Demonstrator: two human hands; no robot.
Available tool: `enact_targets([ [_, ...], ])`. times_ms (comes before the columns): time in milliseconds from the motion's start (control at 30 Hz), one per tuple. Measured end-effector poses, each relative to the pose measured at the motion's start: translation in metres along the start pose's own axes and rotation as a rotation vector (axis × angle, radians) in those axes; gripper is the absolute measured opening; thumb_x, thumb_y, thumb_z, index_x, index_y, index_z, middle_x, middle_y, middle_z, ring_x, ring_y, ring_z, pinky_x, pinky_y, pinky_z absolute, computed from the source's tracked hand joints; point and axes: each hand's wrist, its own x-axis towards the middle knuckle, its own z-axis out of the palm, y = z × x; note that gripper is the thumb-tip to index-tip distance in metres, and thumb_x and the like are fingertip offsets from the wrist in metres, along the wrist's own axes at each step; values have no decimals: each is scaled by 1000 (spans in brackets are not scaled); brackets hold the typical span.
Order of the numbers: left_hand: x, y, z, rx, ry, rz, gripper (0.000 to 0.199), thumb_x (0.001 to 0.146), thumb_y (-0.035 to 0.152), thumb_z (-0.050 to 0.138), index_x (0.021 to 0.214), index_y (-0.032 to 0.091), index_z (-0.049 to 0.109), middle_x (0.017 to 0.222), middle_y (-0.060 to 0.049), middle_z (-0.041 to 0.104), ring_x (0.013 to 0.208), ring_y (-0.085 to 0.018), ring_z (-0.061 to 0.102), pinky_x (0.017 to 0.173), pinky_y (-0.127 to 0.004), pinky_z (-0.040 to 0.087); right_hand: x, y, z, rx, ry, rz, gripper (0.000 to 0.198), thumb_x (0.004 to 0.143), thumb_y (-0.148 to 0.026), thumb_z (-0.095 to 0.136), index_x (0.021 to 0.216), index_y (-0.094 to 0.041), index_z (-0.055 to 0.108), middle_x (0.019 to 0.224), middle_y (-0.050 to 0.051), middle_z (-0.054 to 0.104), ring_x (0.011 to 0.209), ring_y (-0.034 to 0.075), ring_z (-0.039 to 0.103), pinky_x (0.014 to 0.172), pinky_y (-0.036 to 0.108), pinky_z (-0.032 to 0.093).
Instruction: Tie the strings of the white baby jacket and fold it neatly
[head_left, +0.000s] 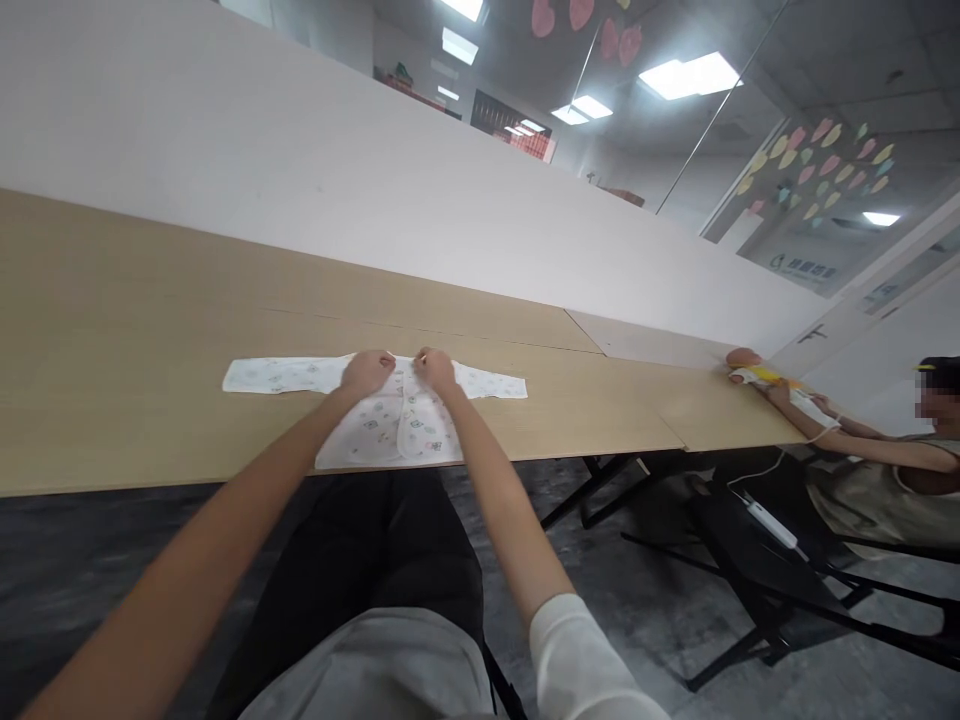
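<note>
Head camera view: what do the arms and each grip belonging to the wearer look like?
The left grip and right grip are ordinary human hands, ungloved. The left arm is bare to the picture's edge; the right arm is bare below a plain white sleeve.

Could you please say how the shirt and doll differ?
The shirt is white with small prints; the doll shows yellow. The shirt lies flat; the doll is rounded. The left hand and right hand are on the shirt; a co-worker's hand is on the doll. Both are at the table.
</note>
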Motion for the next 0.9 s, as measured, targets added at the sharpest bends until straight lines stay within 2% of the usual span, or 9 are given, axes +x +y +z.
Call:
enact_targets([
  [67, -1, 13, 19, 28, -12, -18, 34, 84, 33, 50, 100, 22, 78, 102, -10, 76, 95, -27, 67, 78, -34, 50, 0, -15, 20, 46, -5, 11, 32, 99, -22, 43, 115, -17, 70, 117, 11, 71, 107, 20, 65, 85, 24, 48],
  [167, -4, 14, 34, 101, 42, -10, 38, 86, 33, 47, 107, 21, 77, 107, -13, 75, 99, -29, 67, 80, -35, 49, -2, -18, 36, 67, 31, 18, 34, 99, -20, 43, 117, -15, 71, 120, 12, 70, 109, 20, 64, 90, 24, 47],
  [367, -2, 4, 36, 98, 54, 58, 40, 89, 35, 46, 112, 23, 77, 115, -13, 72, 104, -30, 65, 87, -38, 48, 0, -3, 39, 62, 61, -51, 39, 98, -15, 40, 122, -16, 70, 120, 11, 69, 112, 18, 62, 100, 23, 43],
  [533, -2, 3, 37, 62, 69, 66, 39, 88, 41, 50, 109, 22, 78, 111, -13, 73, 105, -31, 64, 87, -37, 47, 1, -1, 45, 131, 101, -68, 38, 95, -11, 42, 118, -16, 71, 119, 11, 70, 114, 19, 62, 103, 24, 43],
  [667, -2, 0, 38, 15, 58, 86, 38, 87, 42, 52, 104, 21, 78, 107, -11, 74, 101, -30, 65, 87, -37, 47, 1, 1, 50, 272, 143, -57, 31, 90, -9, 49, 108, -15, 73, 112, 10, 72, 104, 18, 65, 97, 24, 46],
  [900, 0, -2, 40, 20, 55, 81, 33, 88, 40, 53, 100, 21, 77, 107, -9, 74, 98, -27, 66, 83, -34, 46, 3, 5, 56, 460, 229, -47, 20, 82, -3, 57, 86, -16, 71, 86, 4, 72, 81, 16, 66, 82, 24, 51],
])
